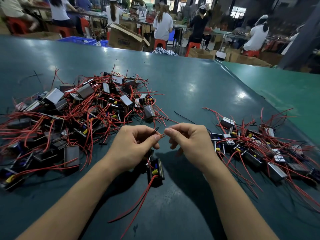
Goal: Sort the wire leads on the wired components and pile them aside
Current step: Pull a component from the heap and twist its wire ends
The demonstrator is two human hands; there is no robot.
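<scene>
Wire leads (pixel 162 135): thin, limp, light; best pinched near tips. Left hand (pixel 136 144) and right hand (pixel 188 141) both pinching one red lead.

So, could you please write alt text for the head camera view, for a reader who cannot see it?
Two bare hands, left hand and right hand, pinch a short red wire lead between them above a wired component on a green table. A large tangled pile lies left, a smaller pile right.

We note the table (pixel 190 87) mat: smooth, glossy green. Left of the pinch, components (pixel 53 96) show dull brushed metal cases; wires (pixel 142 203) below it wear smooth red plastic sheathing.
</scene>
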